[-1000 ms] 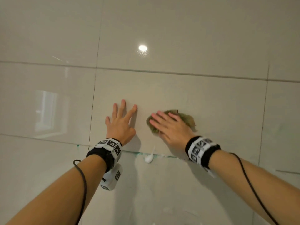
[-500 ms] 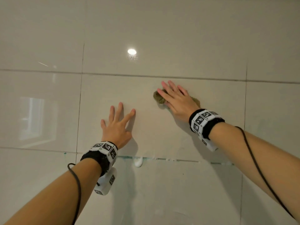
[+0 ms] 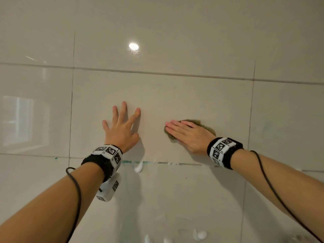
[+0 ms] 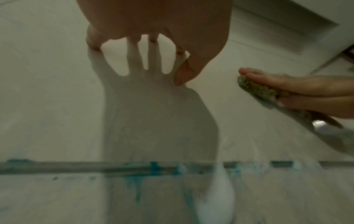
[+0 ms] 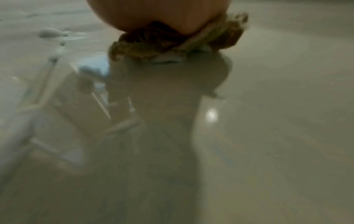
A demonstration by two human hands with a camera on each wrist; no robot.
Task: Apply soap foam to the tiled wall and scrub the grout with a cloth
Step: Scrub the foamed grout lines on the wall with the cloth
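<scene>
So, biggest thing first: the tiled wall [image 3: 175,28] fills the whole head view, glossy beige tiles with a ceiling-light glare up at 12 o'clock. The grout line [image 3: 189,164] I care about runs horizontally, stained teal in spots, with a blob of soap foam [image 3: 139,168] hanging off it. My right hand [image 3: 188,135] is flat on the wall, fingers straight, pressing the olive cloth [image 3: 206,126] against the tile face. That grout seam sits at about 6 o'clock from the cloth, well below it, so I reckon the next scrub stroke has to drop down and then run along the seam's length. My left hand [image 3: 122,131] is splayed wide on the same tile, holding nothing, at 9 o'clock from the cloth. It's nearer the foam, honestly.
</scene>
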